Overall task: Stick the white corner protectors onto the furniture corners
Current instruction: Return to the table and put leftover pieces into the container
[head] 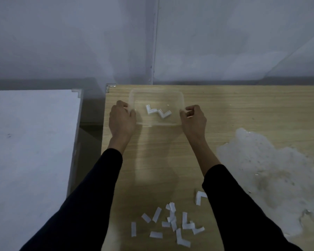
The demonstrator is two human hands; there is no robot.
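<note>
The left hand and right hand each grasp a side of the clear container, inside which two white corner protectors lie loose, so I think a tilt could spill them out of it.

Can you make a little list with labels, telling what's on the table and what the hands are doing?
Wooden table: fitted corner protector on its far left corner
Clear plastic container: held between both hands
Inside it: two white corner protectors
Left hand: grips container's left side
Right hand: grips container's right side
Near edge: loose white paper strips
Right side: crumpled white plastic sheet
White table: corner protector on its corner too
</note>
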